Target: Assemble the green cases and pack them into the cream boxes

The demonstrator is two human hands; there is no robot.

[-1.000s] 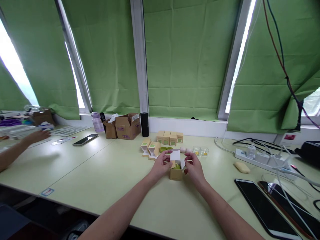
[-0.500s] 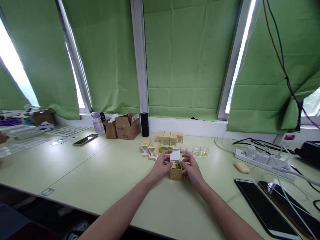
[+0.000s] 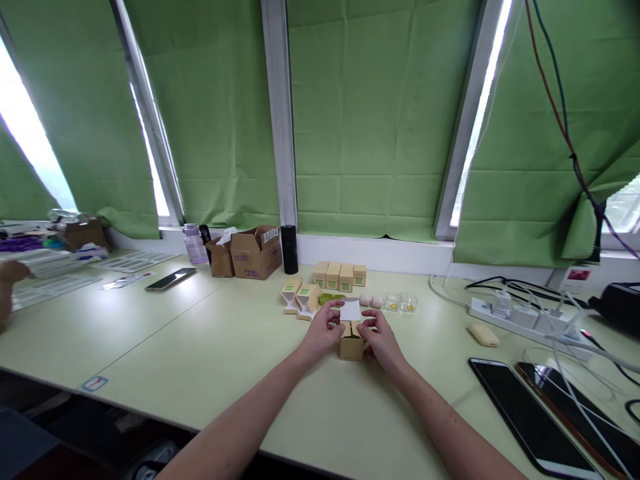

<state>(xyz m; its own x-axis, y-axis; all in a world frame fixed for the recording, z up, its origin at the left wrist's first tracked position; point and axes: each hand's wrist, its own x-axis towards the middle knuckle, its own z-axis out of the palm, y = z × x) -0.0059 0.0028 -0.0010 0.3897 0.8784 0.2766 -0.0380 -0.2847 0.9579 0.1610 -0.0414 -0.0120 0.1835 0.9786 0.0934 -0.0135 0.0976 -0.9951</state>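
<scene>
A small brown cardboard box [image 3: 351, 347] stands on the table in front of me, its white-lined lid raised at the back. Both side flaps are folded inward over the opening, leaving a narrow dark gap. My left hand [image 3: 326, 329] grips the left side, its fingertips on that flap. On the opposite side my right hand [image 3: 383, 337] holds the box with bent fingers at the right flap. Just beyond lie green round pieces [image 3: 327, 299], pale pink pieces [image 3: 371, 301] and clear containers [image 3: 401, 303] with yellow centres. Two open boxes [image 3: 307, 300] lie to their left.
Several closed small boxes [image 3: 340, 276] stand in a row behind. Further left are a black cylinder [image 3: 289, 249], larger cartons [image 3: 256, 253] and a phone [image 3: 171, 279]. Phones [image 3: 530, 417] and a power strip [image 3: 530, 320] with cables occupy the right. Another person's hand [image 3: 11, 280] shows at far left.
The right flap has been folded in beside the left one, covering the green thing inside the box. At the far left, another person's hand has come further into view.
</scene>
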